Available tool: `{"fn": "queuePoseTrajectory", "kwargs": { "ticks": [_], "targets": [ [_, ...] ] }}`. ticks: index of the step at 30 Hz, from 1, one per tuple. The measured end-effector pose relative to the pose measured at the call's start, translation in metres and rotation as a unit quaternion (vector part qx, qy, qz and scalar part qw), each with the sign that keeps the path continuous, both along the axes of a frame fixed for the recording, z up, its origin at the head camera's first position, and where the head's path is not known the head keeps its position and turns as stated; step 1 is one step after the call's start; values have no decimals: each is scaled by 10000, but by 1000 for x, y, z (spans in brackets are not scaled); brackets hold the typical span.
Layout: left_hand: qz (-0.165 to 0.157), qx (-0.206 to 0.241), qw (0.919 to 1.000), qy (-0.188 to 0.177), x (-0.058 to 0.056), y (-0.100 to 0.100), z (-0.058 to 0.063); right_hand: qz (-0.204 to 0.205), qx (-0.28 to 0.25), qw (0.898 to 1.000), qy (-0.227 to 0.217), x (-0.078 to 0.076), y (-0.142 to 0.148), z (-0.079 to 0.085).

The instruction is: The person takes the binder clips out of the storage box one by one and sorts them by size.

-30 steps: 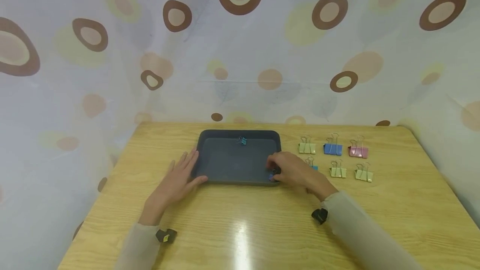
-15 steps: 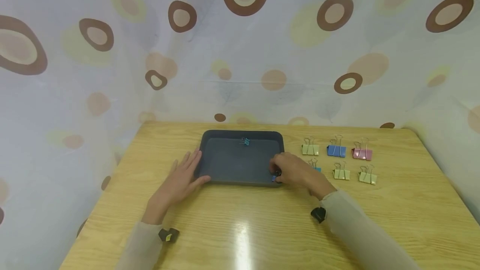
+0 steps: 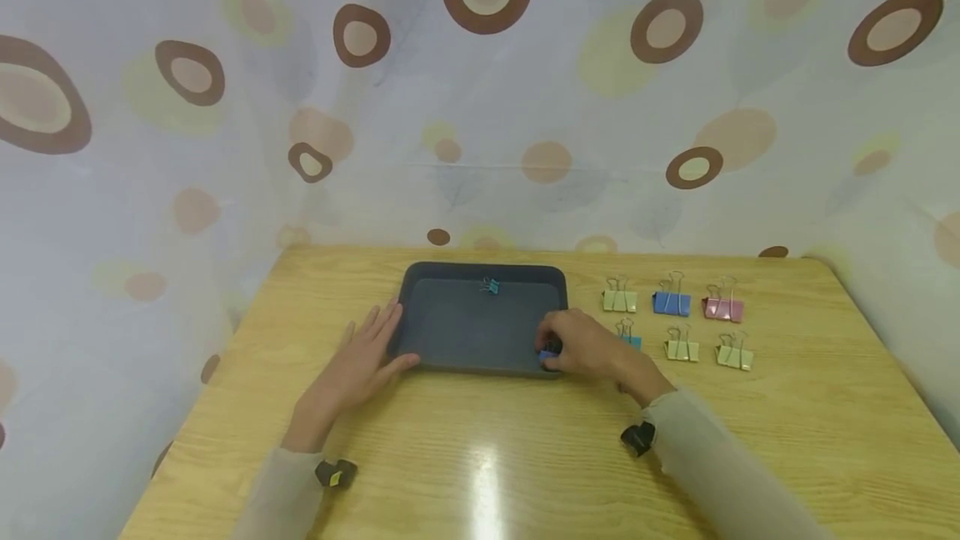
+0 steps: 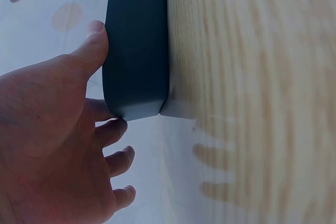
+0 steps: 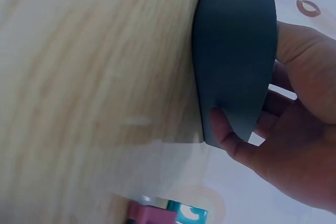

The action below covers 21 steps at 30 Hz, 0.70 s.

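Note:
A dark grey tray (image 3: 480, 371) lies on the wooden table. My left hand (image 3: 355, 361) rests against its left side, fingers extended and thumb at the front left corner; in the left wrist view the left hand (image 4: 58, 114) has its thumb and a finger touching the tray wall (image 4: 136, 51). My right hand (image 3: 588, 344) reaches over the front right corner and pinches a small blue binder clip (image 3: 548, 355) inside the tray. In the right wrist view the right hand (image 5: 299, 114) has one finger against the outer wall (image 5: 233, 51), and the tray hides the clip. A teal binder clip (image 3: 490, 286) lies near the tray's back wall.
Right of the tray stand two rows of binder clips: a pale green clip (image 3: 619, 301), a blue clip (image 3: 671, 303) and a pink clip (image 3: 723, 309) behind, a teal clip (image 3: 632, 342) and pale ones (image 3: 682, 350) in front. A patterned curtain (image 3: 480, 198) hangs behind the table.
The blue binder clip under my right fingers has turned slightly and shows more of its blue side. My left hand stays at the tray. The head view has shifted a little.

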<state>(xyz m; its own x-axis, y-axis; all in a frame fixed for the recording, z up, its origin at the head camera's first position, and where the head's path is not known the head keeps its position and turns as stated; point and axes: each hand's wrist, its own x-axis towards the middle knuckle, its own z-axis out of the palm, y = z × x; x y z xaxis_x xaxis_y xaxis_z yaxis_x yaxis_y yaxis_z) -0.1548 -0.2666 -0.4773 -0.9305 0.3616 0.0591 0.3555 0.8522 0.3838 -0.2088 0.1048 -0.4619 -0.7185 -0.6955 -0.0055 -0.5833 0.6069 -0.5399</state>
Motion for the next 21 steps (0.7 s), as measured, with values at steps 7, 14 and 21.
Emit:
{"fn": "queuePoseTrajectory", "kwargs": {
  "ticks": [7, 14, 21],
  "targets": [
    [-7, 31, 10000, 3, 1, 1, 1, -126, -444, 9986, 257, 7, 0, -1],
    [-69, 133, 9998, 111, 2, 2, 2, -361, -939, 9938, 475, 17, 7, 3],
    [-27, 82, 9999, 70, 2, 2, 2, -437, -1444, 9867, 599, 28, 15, 9]
  ]
}}
